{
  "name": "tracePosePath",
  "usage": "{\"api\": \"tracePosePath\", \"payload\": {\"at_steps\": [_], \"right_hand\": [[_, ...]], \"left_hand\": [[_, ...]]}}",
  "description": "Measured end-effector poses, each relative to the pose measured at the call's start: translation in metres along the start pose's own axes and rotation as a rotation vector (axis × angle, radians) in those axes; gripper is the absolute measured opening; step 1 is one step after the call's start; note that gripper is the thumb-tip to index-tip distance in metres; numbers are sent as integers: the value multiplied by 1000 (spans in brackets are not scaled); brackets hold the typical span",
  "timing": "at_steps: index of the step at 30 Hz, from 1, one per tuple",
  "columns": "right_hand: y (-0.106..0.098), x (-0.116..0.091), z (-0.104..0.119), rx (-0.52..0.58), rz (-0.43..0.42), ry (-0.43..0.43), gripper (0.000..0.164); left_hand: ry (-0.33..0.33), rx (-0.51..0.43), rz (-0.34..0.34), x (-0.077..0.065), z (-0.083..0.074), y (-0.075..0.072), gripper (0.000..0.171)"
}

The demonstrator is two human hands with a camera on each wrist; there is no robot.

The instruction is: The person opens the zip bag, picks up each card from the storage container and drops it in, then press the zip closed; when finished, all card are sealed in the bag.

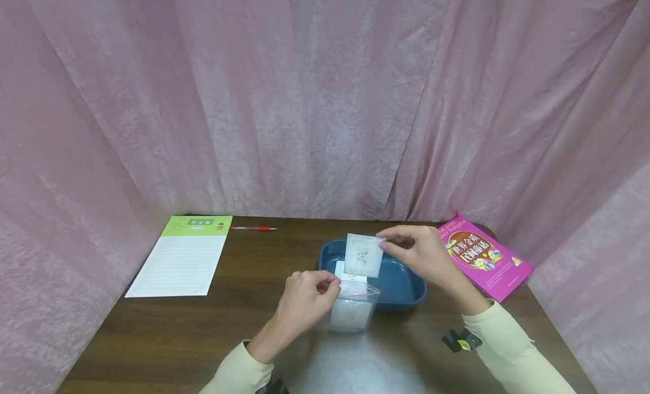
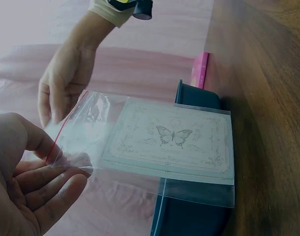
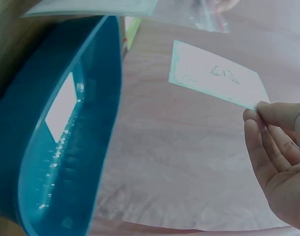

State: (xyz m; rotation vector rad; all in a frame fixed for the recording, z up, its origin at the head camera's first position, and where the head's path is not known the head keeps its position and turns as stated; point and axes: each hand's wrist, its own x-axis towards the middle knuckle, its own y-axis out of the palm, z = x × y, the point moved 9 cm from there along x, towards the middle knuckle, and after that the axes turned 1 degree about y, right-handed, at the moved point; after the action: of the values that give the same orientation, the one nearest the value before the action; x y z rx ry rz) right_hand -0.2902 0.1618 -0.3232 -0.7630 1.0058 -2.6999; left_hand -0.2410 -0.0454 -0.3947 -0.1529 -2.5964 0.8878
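My left hand (image 1: pixel 308 297) pinches the upper left edge of a clear zip bag (image 2: pixel 95 118) with a red seal line. Inside the bag a pale card (image 2: pixel 169 140) with a butterfly print shows through the plastic. Between thumb and fingertips my right hand (image 1: pixel 418 252) holds a square white card (image 1: pixel 363 256) by its upper right corner, above the bag's mouth. This card (image 3: pixel 218 76) also bears a butterfly print. Behind the bag stands a blue plastic tray (image 1: pixel 403 289), and another white card (image 3: pixel 62 108) lies in it.
At the left of the wooden table (image 1: pixel 244 326) lies a lined writing pad (image 1: pixel 180 258) with a green header. A red pen (image 1: pixel 254 228) is beside the pad. To the right, a pink book (image 1: pixel 484 258) lies near the curtain (image 1: pixel 325 100).
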Motion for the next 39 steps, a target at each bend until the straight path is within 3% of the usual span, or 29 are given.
{"api": "tracePosePath", "payload": {"at_steps": [18, 39], "right_hand": [[-28, -19, 48, 30, -134, -170, 23], [-22, -35, 40, 25, -138, -158, 22]], "left_hand": [[-11, 1, -12, 1, 1, -1, 18], [10, -11, -21, 2, -1, -2, 17]]}}
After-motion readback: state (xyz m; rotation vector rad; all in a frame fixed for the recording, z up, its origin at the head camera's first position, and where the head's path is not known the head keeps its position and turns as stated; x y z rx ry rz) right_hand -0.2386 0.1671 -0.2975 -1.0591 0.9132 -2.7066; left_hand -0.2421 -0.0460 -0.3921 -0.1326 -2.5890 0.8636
